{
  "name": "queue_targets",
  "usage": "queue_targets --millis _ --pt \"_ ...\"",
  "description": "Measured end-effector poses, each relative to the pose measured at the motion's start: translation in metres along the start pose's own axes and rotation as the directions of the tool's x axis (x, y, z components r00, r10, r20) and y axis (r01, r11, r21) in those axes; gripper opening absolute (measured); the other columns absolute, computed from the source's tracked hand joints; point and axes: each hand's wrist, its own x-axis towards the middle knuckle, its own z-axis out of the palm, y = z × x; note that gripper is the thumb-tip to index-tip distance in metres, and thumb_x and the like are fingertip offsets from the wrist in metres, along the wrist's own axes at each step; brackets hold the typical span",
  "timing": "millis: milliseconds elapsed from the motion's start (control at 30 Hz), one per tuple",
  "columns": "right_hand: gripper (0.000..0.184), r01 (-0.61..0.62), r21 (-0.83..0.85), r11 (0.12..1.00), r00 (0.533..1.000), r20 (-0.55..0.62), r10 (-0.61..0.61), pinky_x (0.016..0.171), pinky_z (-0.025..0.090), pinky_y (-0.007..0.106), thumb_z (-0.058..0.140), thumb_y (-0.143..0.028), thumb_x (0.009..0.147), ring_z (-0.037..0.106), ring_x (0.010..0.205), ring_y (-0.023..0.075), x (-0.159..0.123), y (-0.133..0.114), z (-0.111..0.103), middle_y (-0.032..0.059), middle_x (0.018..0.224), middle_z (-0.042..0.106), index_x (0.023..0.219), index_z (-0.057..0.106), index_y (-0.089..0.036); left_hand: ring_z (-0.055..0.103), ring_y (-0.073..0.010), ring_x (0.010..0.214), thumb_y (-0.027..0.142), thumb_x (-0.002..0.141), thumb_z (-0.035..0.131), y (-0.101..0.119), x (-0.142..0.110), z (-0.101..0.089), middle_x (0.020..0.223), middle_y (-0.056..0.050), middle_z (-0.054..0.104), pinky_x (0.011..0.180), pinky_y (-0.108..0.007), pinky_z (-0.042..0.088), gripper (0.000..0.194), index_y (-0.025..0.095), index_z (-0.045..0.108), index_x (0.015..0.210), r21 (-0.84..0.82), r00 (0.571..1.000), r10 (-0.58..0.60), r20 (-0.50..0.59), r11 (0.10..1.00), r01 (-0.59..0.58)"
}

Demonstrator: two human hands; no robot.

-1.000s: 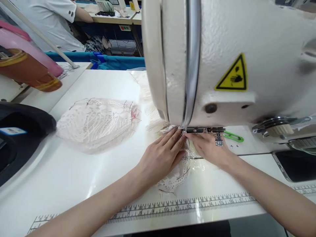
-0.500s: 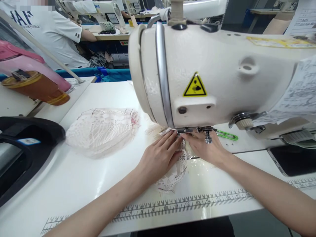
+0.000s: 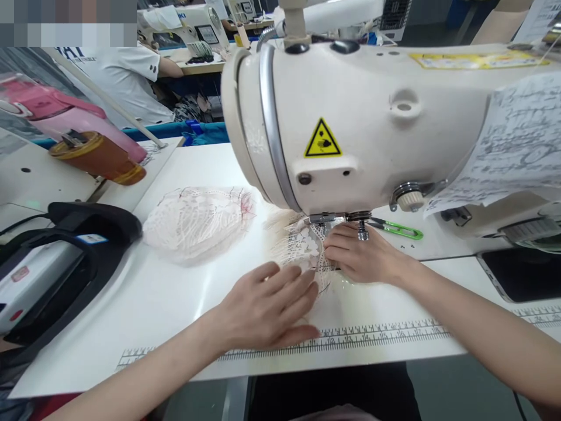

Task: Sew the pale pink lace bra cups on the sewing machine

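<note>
Handling of lace at a sewing machine head, the landmark for all positions. The worked lace piece lies below it, its upper end at the presser foot. The left hand, which half a second earlier lies flat on the lace beside the foot, is now drawn back in front of the machine head, baring the patterned surface; the right hand remains close under the head, its fingers more tightly folded. The lace thus appears to be steadied from the right side alone, suggesting a change of hold rather than steady feeding. The left hand's fingers are loosely bent, with no fabric visibly gripped; contact with the lace beneath cannot be determined. The right fingers curl against the lace's edge, but whether they pinch or merely press it cannot be told. The worked piece is thin and openwork, with a dotted border and a fringe-like left margin. Left of the machine head lies a second lace piece, sheer and roughly oval, with red threads tufted at its nearer end. Below the head's right part lie slim green-handled snips; the head itself is smooth, rounded, cream-coloured and glossy.
</note>
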Motion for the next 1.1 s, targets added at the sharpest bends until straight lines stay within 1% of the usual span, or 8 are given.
queue_targets --millis 100,200,267,333,500,700,933,1100 --pt "0.019 -0.001 0.076 0.997 1.000 0.003 0.001 0.070 0.033 0.029 0.043 -0.006 0.074 0.044 0.079 0.0158 -0.003 0.004 0.000 0.0003 0.081 0.061 0.077 0.058 -0.017 0.067 -0.0200 0.088 0.023 0.093 0.054 0.014 -0.017 -0.010 0.104 -0.007 0.071 0.055 -0.029 0.048 0.016 0.013 0.064 0.101 0.048 0.998 0.042 0.055 0.998 -0.045" --pt "0.017 -0.009 0.147 0.989 0.999 0.035 0.004 0.069 0.033 0.029 0.045 -0.011 0.073 0.043 0.079 0.0164 -0.003 0.006 -0.002 0.0014 0.083 0.060 0.080 0.059 -0.017 0.067 -0.0186 0.092 0.005 0.093 0.044 0.021 -0.022 -0.019 0.106 -0.010 0.070 0.063 -0.026 0.051 0.019 0.010 0.060 0.102 -0.040 0.980 -0.195 0.049 0.980 0.197" --pt "0.015 -0.024 0.175 0.984 0.999 0.050 0.015 0.067 0.033 0.029 0.047 -0.013 0.073 0.043 0.077 0.0159 -0.003 0.007 -0.004 0.0015 0.081 0.059 0.080 0.059 -0.017 0.067 -0.0149 0.077 0.010 0.096 0.040 0.018 -0.016 -0.026 0.099 -0.009 0.070 0.056 -0.024 0.049 0.018 0.011 0.056 0.104 -0.105 0.918 -0.391 0.071 0.912 0.397" --pt "0.012 -0.016 0.193 0.981 1.000 0.016 0.013 0.065 0.033 0.028 0.047 -0.013 0.076 0.042 0.073 0.0149 -0.001 0.007 -0.004 0.0007 0.076 0.058 0.077 0.059 -0.017 0.061 -0.0117 0.058 0.018 0.099 0.039 0.009 -0.005 -0.031 0.085 -0.003 0.068 0.045 -0.023 0.042 0.017 0.014 0.055 0.102 -0.135 0.872 -0.470 0.137 0.863 0.486" --pt "0.015 0.029 0.230 0.973 0.997 -0.083 -0.010 0.067 0.036 0.029 0.046 -0.010 0.080 0.047 0.076 0.0144 0.000 0.007 -0.002 -0.0002 0.076 0.061 0.075 0.056 -0.018 0.060 -0.0172 0.067 0.030 0.093 0.052 -0.015 0.018 -0.014 0.078 -0.002 0.061 0.056 -0.028 0.047 0.016 0.015 0.057 0.094 -0.205 0.924 -0.256 0.285 0.925 0.320" --pt "0.012 0.007 0.220 0.976 1.000 0.019 -0.012 0.073 0.043 0.032 0.047 -0.014 0.086 0.054 0.094 0.0187 -0.003 0.007 0.003 0.0034 0.096 0.065 0.090 0.057 -0.018 0.050 -0.0149 0.059 0.001 0.087 0.042 -0.010 0.009 0.028 0.071 -0.002 0.058 0.053 -0.028 0.042 0.022 0.013 0.061 0.087 -0.132 0.965 -0.262 -0.017 0.957 0.258" --pt "0.016 0.041 0.248 0.968 0.999 -0.016 -0.039 0.095 0.050 0.038 0.048 -0.010 0.090 0.062 0.091 0.0138 0.000 0.002 0.004 -0.0007 0.096 0.069 0.088 0.061 -0.020 0.052 -0.0140 0.056 0.001 0.086 0.050 -0.007 0.004 0.029 0.068 -0.001 0.062 0.050 -0.030 0.037 0.017 0.013 0.061 0.085 -0.053 0.959 -0.253 -0.130 0.967 0.248" --pt "0.016 0.042 0.331 0.943 0.996 -0.090 -0.013 0.098 0.051 0.035 0.050 -0.012 0.091 0.066 0.085 0.0113 0.002 0.002 0.002 -0.0001 0.090 0.073 0.092 0.064 -0.019 0.064 -0.0222 0.104 0.008 0.090 0.046 -0.009 0.002 0.031 0.106 -0.009 0.070 0.091 -0.040 0.053 0.017 0.013 0.061 0.095 -0.075 0.968 -0.223 -0.116 0.974 0.215"
